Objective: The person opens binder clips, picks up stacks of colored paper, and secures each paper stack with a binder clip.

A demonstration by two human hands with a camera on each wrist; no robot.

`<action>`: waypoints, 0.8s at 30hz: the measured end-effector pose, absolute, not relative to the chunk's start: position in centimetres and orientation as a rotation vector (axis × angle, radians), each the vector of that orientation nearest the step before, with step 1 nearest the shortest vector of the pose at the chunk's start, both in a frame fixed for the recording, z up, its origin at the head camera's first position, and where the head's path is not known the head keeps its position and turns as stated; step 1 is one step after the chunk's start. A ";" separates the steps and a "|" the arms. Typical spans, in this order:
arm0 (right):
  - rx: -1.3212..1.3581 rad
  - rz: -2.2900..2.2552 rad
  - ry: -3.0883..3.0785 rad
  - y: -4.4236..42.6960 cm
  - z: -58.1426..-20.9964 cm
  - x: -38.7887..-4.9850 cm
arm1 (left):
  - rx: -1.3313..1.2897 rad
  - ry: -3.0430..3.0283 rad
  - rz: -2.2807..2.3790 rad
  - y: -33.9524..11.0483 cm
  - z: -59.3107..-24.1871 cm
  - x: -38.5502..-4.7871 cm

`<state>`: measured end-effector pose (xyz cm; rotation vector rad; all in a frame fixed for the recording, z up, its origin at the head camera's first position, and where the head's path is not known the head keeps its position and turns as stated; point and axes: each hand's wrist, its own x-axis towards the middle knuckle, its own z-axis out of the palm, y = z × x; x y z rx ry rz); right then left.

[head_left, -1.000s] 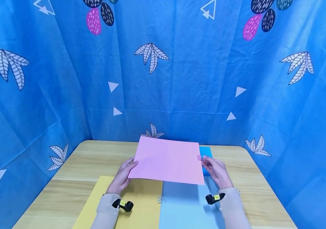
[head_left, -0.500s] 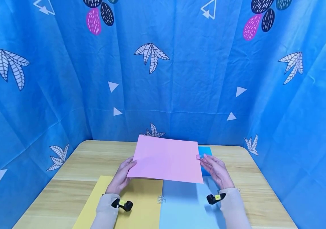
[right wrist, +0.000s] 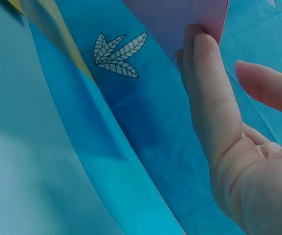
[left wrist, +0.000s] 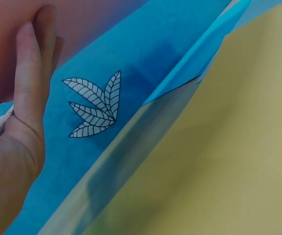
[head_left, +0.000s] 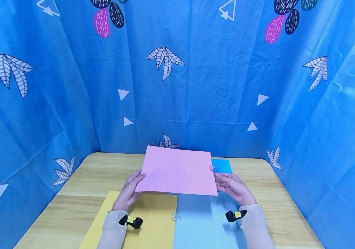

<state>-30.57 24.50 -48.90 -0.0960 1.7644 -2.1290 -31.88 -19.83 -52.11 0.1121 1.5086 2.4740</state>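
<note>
Raised above the table, the pink sheet of paper (head_left: 177, 171) hangs tilted, with a small pink binder clip (head_left: 211, 168) on its right edge. My left hand (head_left: 130, 188) pinches the sheet's left edge, thumb in front and fingers behind. At the opposite side, my right hand (head_left: 233, 188) touches the sheet just below the clip. Its fingers (right wrist: 214, 83) are nearly straight and reach behind the pink paper, while the thumb (right wrist: 265, 85) stands apart from it.
On the wooden table (head_left: 71, 207) lie a yellow sheet (head_left: 152, 228), a light blue sheet (head_left: 205, 224) and a brighter blue sheet (head_left: 225, 166). Wire clip handles (head_left: 175, 217) show where yellow meets light blue. A patterned blue cloth (head_left: 196, 86) surrounds the table.
The pink sheet has shifted slightly left and up, the left hand along with it. My right fingers have come off the clip's wire handles and moved down along the edge.
</note>
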 end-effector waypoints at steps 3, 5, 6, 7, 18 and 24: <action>-0.119 -2.142 1.749 24.4 -48.8 -30.4 | 0.111 1.518 2.468 -19.9 -52.1 -31.9; -0.138 -2.136 1.757 24.4 -48.8 -30.3 | 0.100 1.519 2.466 -20.0 -52.1 -31.9; -0.150 -2.130 1.763 24.3 -48.8 -30.3 | 0.101 1.522 2.464 -20.0 -52.2 -31.9; -0.158 -2.124 1.766 24.2 -48.7 -30.3 | 0.101 1.526 2.463 -20.0 -52.2 -31.9; -0.127 -2.076 1.833 22.2 -48.7 -30.3 | 0.104 1.569 2.448 -20.7 -52.1 -32.0; -0.084 -2.073 1.919 20.7 -49.2 -30.4 | 0.071 1.583 2.447 -21.6 -51.7 -31.9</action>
